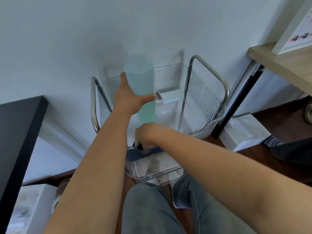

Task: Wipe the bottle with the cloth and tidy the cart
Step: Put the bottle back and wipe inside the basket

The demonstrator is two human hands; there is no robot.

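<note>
My left hand (128, 97) grips a tall, frosted pale blue-green bottle (143, 85) around its middle and holds it upright above the cart (209, 98). The cart is white, with metal handles and clear ribbed walls, and stands against the wall. My right hand (148, 132) reaches down below the bottle's base, fingers curled at a dark blue cloth (143, 152) that lies in a clear plastic bin (152, 173) at the cart's near side. Whether the fingers have closed on the cloth is hidden by the hand itself.
A small white and light blue box (170, 97) lies at the back of the cart's top tray. A black table (18, 132) stands at left, a wooden shelf (278, 65) with a white frame at right. White boxes sit on the floor on both sides.
</note>
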